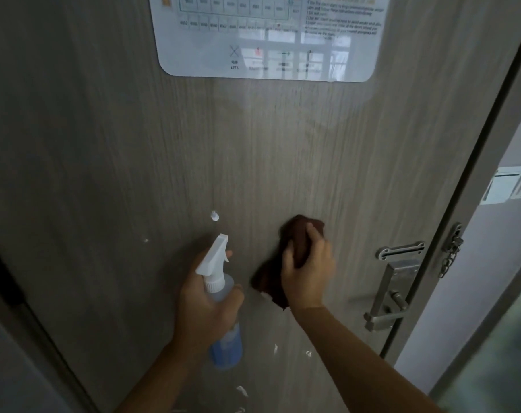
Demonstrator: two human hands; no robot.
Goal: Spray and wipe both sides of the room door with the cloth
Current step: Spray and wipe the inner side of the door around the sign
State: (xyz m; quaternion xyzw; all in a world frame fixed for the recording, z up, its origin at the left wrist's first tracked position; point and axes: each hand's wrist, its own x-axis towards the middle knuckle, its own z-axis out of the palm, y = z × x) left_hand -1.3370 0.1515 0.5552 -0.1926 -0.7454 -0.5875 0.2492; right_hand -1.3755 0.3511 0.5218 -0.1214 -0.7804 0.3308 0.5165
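Door (134, 144) fills nearly the whole view, wood-grained and standing ajar, its latch edge on the right; this is the one face within reach, so the other side is, I judge, for another step of the job. Nearest the camera, the left hand (207, 305) has its fingers wrapped round the neck of the bottle (225, 323), with the nozzle tipped up toward the panel, presumably so another squirt can follow without changing grip; whether a finger rests on the trigger is hard to tell at this angle. Beside it, the right hand (308, 272) clutches the cloth (295, 234), a bunched brown rag, and presses it flat against the panel at about handle height, where palm pressure does the rubbing. White specks (214, 216) dot the wood around and below both hands, probably spray or residue waiting to be wiped. Further right sit the handle (387, 315) on its metal plate, a slotted guard (400, 250) above it, and a chain (450, 254) hanging on the frame, all apart from the cloth. Highest on the panel, a glossy notice (268, 40) catches a window's reflection.
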